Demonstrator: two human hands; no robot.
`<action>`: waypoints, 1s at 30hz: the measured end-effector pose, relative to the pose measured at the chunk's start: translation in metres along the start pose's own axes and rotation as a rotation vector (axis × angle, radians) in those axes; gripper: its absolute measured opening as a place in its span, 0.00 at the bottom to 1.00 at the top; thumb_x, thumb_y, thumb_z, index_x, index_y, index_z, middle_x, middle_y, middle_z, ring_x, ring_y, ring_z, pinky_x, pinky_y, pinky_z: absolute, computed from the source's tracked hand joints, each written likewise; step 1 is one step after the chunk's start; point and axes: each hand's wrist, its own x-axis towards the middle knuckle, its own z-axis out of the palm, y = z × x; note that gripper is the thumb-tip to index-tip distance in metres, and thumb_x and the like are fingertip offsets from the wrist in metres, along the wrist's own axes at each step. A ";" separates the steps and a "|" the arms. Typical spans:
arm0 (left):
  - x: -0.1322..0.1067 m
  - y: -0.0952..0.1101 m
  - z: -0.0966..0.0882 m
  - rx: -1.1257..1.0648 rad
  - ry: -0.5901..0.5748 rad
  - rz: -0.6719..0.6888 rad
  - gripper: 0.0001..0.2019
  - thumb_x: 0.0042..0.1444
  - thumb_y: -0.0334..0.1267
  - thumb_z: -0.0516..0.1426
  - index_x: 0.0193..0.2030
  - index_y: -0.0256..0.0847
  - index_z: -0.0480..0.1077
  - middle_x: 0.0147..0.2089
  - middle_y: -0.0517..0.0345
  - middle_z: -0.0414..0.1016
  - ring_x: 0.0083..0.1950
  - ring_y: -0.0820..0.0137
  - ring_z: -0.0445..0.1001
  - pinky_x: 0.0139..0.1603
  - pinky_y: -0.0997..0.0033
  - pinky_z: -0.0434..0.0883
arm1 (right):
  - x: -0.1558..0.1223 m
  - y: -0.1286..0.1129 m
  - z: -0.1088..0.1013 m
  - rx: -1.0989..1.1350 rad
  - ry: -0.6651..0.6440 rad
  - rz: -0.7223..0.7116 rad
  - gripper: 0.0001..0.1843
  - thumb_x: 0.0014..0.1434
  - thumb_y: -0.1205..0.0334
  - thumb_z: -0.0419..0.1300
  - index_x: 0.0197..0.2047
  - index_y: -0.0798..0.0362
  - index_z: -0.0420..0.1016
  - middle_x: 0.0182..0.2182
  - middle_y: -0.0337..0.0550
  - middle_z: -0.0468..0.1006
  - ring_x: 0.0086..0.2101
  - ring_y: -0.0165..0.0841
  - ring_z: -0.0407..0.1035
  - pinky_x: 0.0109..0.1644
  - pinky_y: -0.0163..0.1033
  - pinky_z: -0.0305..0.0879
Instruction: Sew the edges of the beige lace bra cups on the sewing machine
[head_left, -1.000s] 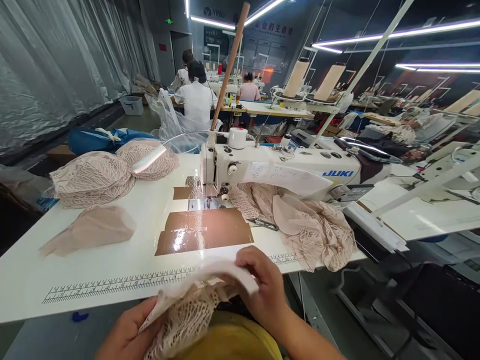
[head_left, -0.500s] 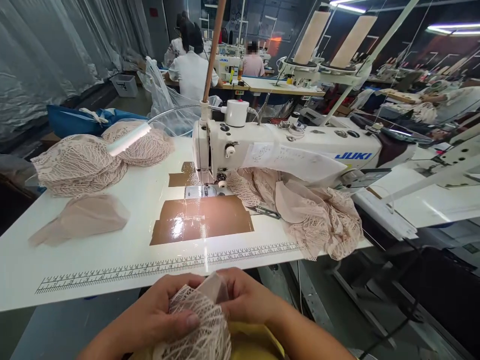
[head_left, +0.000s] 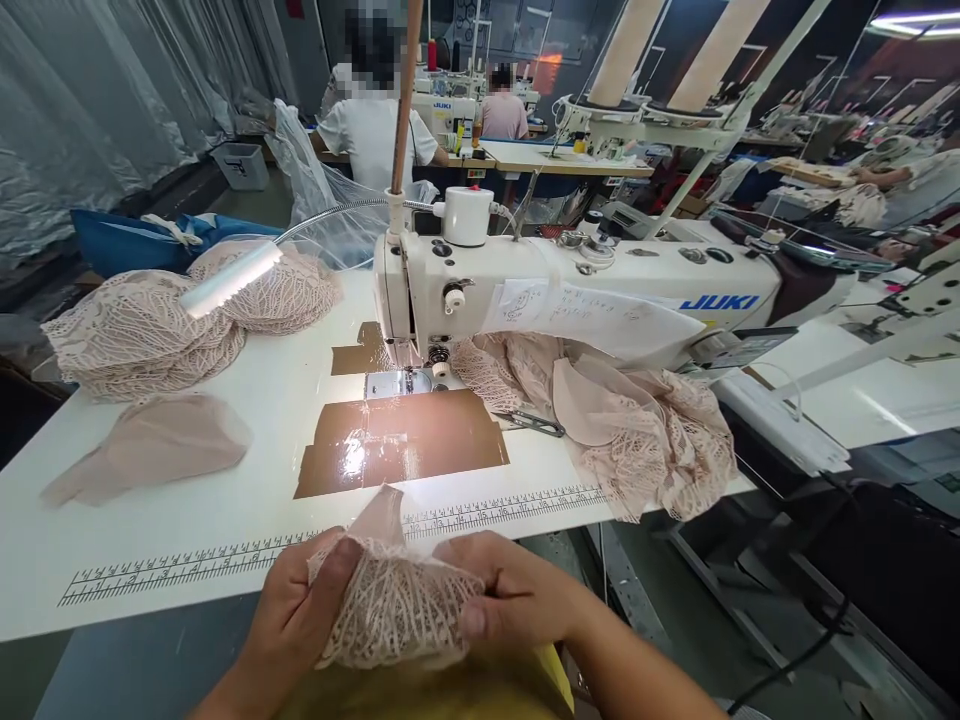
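A beige lace fabric piece (head_left: 397, 610) with a plain sheer layer behind it is stretched between my two hands at the table's front edge. My left hand (head_left: 304, 600) pinches its left side, thumb on the lace. At its right side, my right hand (head_left: 510, 590) grips it with the thumb in front. A pointed sheer tip sticks up above the lace. Beyond my hands stands a white JUKI sewing machine (head_left: 570, 290), its needle area (head_left: 405, 380) over a metal plate. Thread snips (head_left: 529, 422) lie right of the brown taped patch (head_left: 405, 440).
Stacked lace cups (head_left: 142, 330) and a loose sheer piece (head_left: 150, 445) lie on the left of the table. Bunched lace fabric (head_left: 645, 430) hangs over the front edge at right. A lamp (head_left: 232, 280) reaches over the left side. Other people sit at machines farther back.
My hands have moved apart and tilted the lace piece, which is now spread wide between them. The sheer tip now points up. The view has shifted slightly.
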 end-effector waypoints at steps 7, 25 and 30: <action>-0.002 0.005 0.013 0.037 -0.059 0.137 0.24 0.58 0.54 0.54 0.17 0.40 0.60 0.18 0.62 0.56 0.21 0.74 0.54 0.22 0.74 0.55 | 0.011 0.009 0.013 0.239 0.299 0.171 0.16 0.51 0.53 0.68 0.34 0.56 0.74 0.28 0.37 0.67 0.29 0.27 0.59 0.32 0.31 0.55; 0.011 -0.008 -0.001 -1.005 0.012 -0.301 0.25 0.56 0.37 0.57 0.62 0.47 0.64 0.52 0.54 0.78 0.55 0.56 0.73 0.57 0.55 0.70 | 0.035 0.017 0.019 0.552 0.779 0.069 0.21 0.41 0.53 0.73 0.19 0.56 0.66 0.18 0.33 0.66 0.22 0.24 0.56 0.28 0.31 0.53; 0.007 -0.004 -0.017 -0.928 -0.126 -0.334 0.31 0.51 0.54 0.60 0.60 0.43 0.67 0.54 0.48 0.75 0.55 0.51 0.72 0.51 0.55 0.74 | 0.032 0.005 0.010 0.537 0.680 0.116 0.20 0.41 0.53 0.73 0.23 0.56 0.69 0.22 0.36 0.72 0.24 0.26 0.62 0.30 0.32 0.58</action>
